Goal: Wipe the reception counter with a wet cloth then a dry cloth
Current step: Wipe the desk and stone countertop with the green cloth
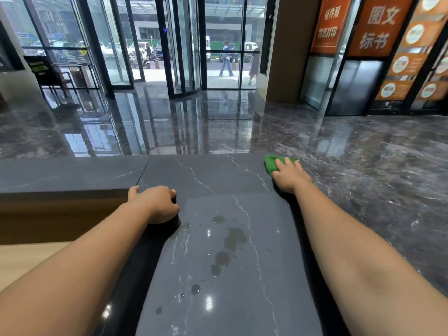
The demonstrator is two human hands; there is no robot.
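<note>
Obs: right hand (289,177) is pressing green cloth (270,163), fingers flat, at far right corner of counter (218,180); left hand (155,202) is gripping its left edge, fingers curled. Risk: cloth overshooting the corner, puddles (234,238) being missed.

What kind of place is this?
Most likely an office-building lobby, seen from the reception desk: a dark veined stone counter, a glass revolving door opening onto a street with parked cars, a polished marble floor, and orange shop signs on the right.
</note>
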